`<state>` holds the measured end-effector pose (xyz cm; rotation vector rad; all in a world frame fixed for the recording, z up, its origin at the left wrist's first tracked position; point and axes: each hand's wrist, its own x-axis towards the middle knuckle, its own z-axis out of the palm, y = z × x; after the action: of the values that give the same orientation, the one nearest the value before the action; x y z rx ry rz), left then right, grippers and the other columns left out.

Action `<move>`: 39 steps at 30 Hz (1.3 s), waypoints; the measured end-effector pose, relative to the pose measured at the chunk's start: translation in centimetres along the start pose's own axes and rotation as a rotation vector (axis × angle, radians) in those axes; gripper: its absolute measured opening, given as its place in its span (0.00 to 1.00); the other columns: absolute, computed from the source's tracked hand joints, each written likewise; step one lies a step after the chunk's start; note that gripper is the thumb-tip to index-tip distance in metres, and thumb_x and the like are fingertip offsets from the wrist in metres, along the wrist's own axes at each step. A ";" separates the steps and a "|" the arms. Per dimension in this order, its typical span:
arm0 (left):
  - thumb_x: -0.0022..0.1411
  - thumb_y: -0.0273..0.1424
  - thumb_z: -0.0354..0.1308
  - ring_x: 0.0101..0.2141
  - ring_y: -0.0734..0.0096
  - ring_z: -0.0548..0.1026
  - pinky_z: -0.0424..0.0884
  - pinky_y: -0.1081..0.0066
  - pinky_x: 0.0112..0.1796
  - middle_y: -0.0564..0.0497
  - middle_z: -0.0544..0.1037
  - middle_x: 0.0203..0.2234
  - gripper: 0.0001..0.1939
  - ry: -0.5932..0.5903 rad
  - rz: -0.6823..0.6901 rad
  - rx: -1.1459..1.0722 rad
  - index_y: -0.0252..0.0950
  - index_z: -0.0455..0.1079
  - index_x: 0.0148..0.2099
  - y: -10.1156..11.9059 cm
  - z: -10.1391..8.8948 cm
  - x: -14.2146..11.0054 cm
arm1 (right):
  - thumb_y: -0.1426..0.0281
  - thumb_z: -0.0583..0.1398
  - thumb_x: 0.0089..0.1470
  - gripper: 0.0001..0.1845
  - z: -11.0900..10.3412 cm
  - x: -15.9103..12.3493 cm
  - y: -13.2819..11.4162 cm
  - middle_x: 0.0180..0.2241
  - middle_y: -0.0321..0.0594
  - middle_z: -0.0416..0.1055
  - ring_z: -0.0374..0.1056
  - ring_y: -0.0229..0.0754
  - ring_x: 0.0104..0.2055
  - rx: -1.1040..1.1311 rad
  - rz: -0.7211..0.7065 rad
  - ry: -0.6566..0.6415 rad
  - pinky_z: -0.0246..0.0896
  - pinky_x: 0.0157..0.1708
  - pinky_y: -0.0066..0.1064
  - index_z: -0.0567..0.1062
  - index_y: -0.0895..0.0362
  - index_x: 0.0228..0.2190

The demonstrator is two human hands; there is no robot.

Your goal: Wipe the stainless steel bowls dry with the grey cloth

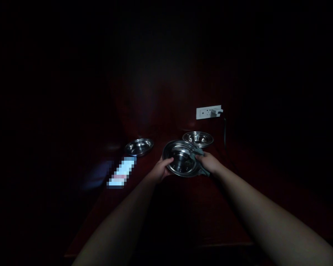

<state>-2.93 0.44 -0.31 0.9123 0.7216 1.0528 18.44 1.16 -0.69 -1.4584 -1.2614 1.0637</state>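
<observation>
Between my hands is a shiny steel bowl (180,157), tilted so its inside faces me. My left hand (161,170) grips the bowl's left edge, thumb over the rim and fingers underneath. A dark grey-green cloth (197,153) covers part of the bowl's right rim. My right hand (209,163) pinches the cloth against that rim, its thumb on the inner side; the other fingers are mostly hidden. Right behind the held bowl, a second steel bowl or a stack of them (198,138) sits on the table.
Another steel bowl (139,147) lies at the back left of the dark red table (211,214). A lit, blurred-out screen (122,172) is in front of it. A white wall socket (209,112) holds a plug, with a cable (225,133) hanging down. Surroundings are very dark.
</observation>
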 end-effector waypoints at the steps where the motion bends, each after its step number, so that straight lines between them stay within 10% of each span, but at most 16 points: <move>1: 0.54 0.26 0.58 0.41 0.57 0.75 0.73 0.54 0.38 0.40 0.73 0.45 0.27 0.007 -0.003 -0.002 0.37 0.57 0.56 0.0 0.0 0.0 | 0.72 0.55 0.52 0.09 0.0 -0.1 -0.1 0.26 0.44 0.75 0.71 0.38 0.22 0.015 0.005 -0.018 0.65 0.22 0.25 0.73 0.62 0.34; 19: 0.61 0.44 0.47 0.46 0.56 0.72 0.69 0.59 0.44 0.39 0.75 0.43 0.25 -0.088 -0.089 -0.097 0.31 0.65 0.53 0.5 -0.3 -0.1 | 0.74 0.57 0.50 0.08 -0.2 0.1 0.1 0.28 0.41 0.76 0.70 0.37 0.26 0.039 -0.032 -0.069 0.65 0.27 0.25 0.75 0.61 0.33; 39: 0.60 0.36 0.54 0.41 0.59 0.76 0.71 0.59 0.42 0.40 0.76 0.43 0.26 -0.014 -0.055 -0.089 0.36 0.57 0.59 0.5 0.0 -0.1 | 0.73 0.56 0.51 0.08 0.3 -0.2 -0.1 0.25 0.42 0.75 0.71 0.38 0.23 0.134 0.007 -0.079 0.67 0.25 0.27 0.73 0.62 0.34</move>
<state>-3.14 0.43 0.19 0.8183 0.6799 1.0210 18.10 0.95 -0.61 -1.3323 -1.2163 1.1972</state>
